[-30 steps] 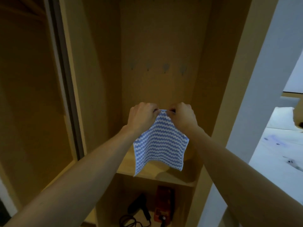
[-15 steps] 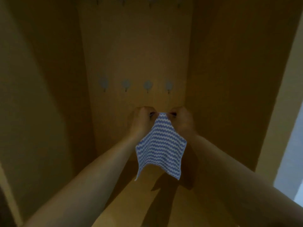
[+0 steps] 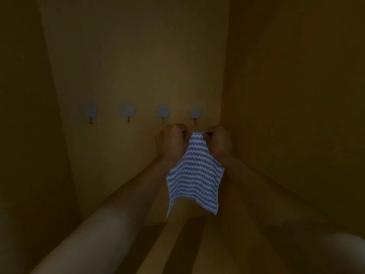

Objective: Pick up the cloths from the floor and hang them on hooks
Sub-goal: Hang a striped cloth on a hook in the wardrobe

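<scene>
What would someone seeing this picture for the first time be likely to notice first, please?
Most likely the blue-and-white striped cloth, the one bright thing in a dim wooden cupboard, hanging from its top edge, which the left hand and right hand pinch. Next, the row of four pale hooks on the back panel just above the hands, all bare.

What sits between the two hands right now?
Head view: only the pinched top edge of the blue-and-white wavy-striped cloth spans between left hand and right hand.
</scene>
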Motion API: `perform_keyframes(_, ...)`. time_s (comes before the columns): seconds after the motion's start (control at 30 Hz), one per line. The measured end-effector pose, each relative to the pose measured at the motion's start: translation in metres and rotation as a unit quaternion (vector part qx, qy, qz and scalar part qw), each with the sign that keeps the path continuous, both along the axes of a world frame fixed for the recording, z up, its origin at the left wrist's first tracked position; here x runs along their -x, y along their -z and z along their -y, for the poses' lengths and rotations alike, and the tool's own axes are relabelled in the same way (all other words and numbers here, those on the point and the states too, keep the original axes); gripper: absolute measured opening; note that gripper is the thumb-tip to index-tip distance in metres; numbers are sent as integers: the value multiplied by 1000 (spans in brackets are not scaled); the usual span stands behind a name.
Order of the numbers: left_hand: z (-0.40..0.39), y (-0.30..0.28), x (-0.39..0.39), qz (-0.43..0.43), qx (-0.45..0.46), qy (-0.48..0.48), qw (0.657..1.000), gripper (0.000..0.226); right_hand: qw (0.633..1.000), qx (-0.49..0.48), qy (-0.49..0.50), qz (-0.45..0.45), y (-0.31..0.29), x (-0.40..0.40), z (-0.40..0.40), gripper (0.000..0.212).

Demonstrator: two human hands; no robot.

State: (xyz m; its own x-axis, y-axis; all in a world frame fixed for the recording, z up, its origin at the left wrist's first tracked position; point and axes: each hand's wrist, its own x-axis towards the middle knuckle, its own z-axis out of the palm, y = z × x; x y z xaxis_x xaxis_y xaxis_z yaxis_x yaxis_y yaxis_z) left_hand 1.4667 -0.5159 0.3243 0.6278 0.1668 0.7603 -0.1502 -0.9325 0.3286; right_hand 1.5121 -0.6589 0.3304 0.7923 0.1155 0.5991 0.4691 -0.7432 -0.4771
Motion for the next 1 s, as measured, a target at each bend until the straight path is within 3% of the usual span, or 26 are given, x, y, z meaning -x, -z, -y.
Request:
perform_keyframes(0.2, -4, -20, -50, 6, 34, -27, 999, 24, 999, 33, 37, -22, -28, -53, -12, 20)
perform_keyframes(0.43, -10, -40, -93, -3, 16, -28, 999, 31, 994, 48, 95, 6, -47, -87, -26, 19)
perform_keyframes(0.63, 0, -28, -108, 5, -62, -93, 994, 31, 991, 67, 115, 9, -31, -96, -27, 22)
perform_keyframes(1.0, 3, 5, -86, -50, -46, -53, 996, 35, 989, 55, 121, -60, 1, -64, -23, 21)
